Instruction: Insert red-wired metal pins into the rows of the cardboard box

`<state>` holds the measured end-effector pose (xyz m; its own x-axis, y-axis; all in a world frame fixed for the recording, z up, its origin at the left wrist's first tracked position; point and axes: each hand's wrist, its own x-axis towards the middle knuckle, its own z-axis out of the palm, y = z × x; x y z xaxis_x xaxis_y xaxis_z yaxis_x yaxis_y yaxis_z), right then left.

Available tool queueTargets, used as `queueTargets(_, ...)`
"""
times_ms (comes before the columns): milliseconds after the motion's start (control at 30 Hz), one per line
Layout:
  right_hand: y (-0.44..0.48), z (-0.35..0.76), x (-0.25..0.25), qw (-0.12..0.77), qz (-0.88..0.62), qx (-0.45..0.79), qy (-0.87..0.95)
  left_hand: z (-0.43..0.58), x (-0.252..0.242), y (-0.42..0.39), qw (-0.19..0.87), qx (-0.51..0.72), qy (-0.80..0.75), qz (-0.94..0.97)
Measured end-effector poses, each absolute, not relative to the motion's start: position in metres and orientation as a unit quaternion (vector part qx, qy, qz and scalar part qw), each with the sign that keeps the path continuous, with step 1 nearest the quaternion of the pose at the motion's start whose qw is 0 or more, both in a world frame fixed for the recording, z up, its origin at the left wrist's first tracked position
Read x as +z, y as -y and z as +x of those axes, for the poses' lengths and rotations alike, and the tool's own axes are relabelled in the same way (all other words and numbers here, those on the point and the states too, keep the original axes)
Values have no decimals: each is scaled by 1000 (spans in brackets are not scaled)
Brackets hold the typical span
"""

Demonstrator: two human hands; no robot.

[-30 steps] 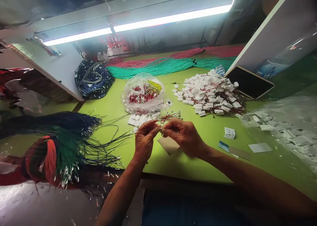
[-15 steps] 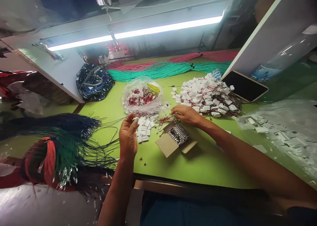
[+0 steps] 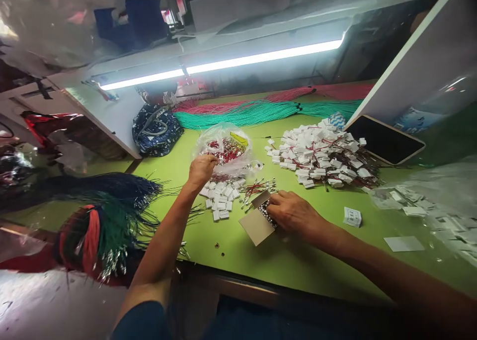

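My left hand (image 3: 201, 169) reaches forward to the clear plastic bag (image 3: 227, 148) of short red wires, fingers curled at its near edge; what they hold is hidden. Just below it lies a small heap of white connector blocks (image 3: 220, 197). My right hand (image 3: 292, 212) rests over the open cardboard box (image 3: 258, 219) of small metal parts, fingertips bent into the box. Loose red wires with metal ends (image 3: 257, 187) lie between the two hands.
A big pile of white blocks with red wires (image 3: 322, 153) lies at the right rear, a dark tablet (image 3: 385, 139) beyond it. Green and red wire bundles (image 3: 253, 110) run along the back. Dark wire bundles (image 3: 104, 206) hang at the left edge. A blue bag (image 3: 156, 129) sits back left.
My left hand moved forward from the white blocks to the plastic bag. My right hand drew back from the loose wires onto the cardboard box. The view shifted slightly.
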<state>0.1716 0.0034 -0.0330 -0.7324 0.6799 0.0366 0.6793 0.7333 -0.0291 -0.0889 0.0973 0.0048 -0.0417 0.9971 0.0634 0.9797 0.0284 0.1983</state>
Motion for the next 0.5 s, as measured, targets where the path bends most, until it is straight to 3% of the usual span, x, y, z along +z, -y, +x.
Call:
queueTargets(300, -6, 173, -15, -18, -375, 64, 924, -78, -16, -157, 77, 60, -721, 686)
queueTargets(500, -3, 174, -4, 11, -351, 53, 935, -86, -20, -161, 111, 151, -723, 665)
